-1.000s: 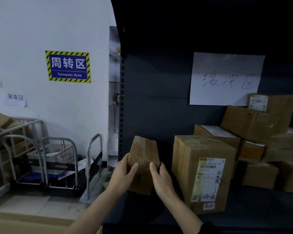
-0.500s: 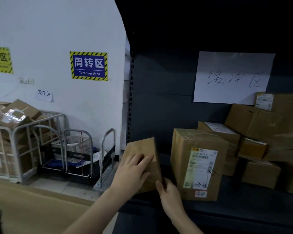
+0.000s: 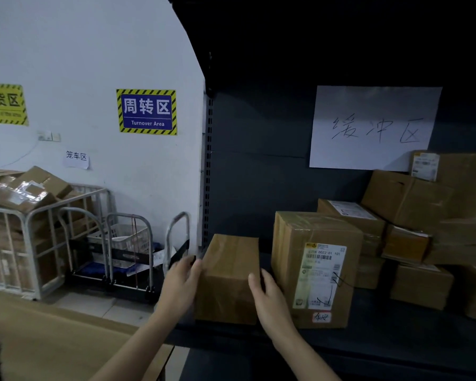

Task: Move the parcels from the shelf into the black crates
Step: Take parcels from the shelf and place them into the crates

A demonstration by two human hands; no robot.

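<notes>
At shelf's (image 3: 396,334) left end, small parcel (image 3: 228,279) now turned square and regripped: left hand (image 3: 180,287) and right hand (image 3: 270,295) clamp its sides, fingers curled round edges; maybe lifted already, crate carry next.

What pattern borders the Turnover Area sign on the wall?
Yellow-and-black diagonal hazard stripes frame the blue Turnover Area sign; the head view shows it clearly.

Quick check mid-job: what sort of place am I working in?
Likely a parcel warehouse or sorting depot: cardboard parcels stacked on a shelf, a "Turnover Area" wall sign, a metal cage full of boxes.
</notes>
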